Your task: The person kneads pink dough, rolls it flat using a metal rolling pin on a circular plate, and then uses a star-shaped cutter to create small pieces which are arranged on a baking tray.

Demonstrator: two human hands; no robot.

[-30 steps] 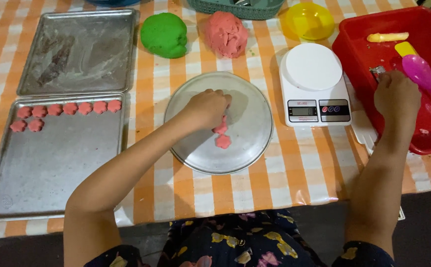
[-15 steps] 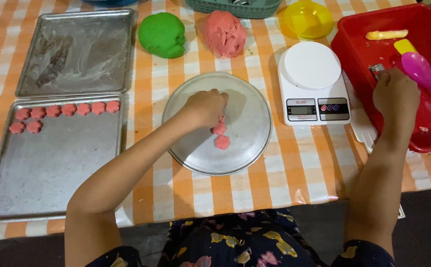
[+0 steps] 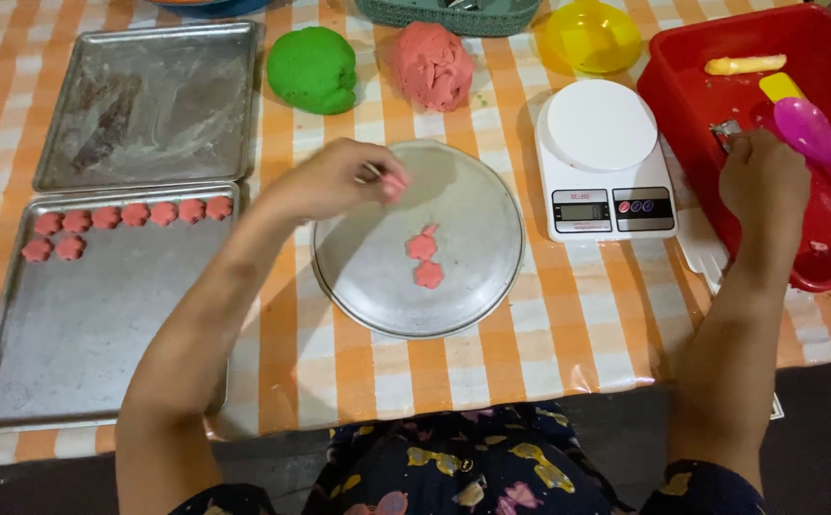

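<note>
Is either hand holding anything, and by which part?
The left hand pinches a small pink dough piece at its fingertips. Whether the right hand holds anything cannot be told.

left hand (image 3: 334,179): hovering over the left edge of the round metal plate (image 3: 477,305), fingers pinched together | right hand (image 3: 763,181): way off right of the plate, curled, knuckles up | both forearms bare

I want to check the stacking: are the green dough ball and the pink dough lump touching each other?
Apart. The head view shows a strip of checked tablecloth between the green dough ball and the pink dough lump.
</note>
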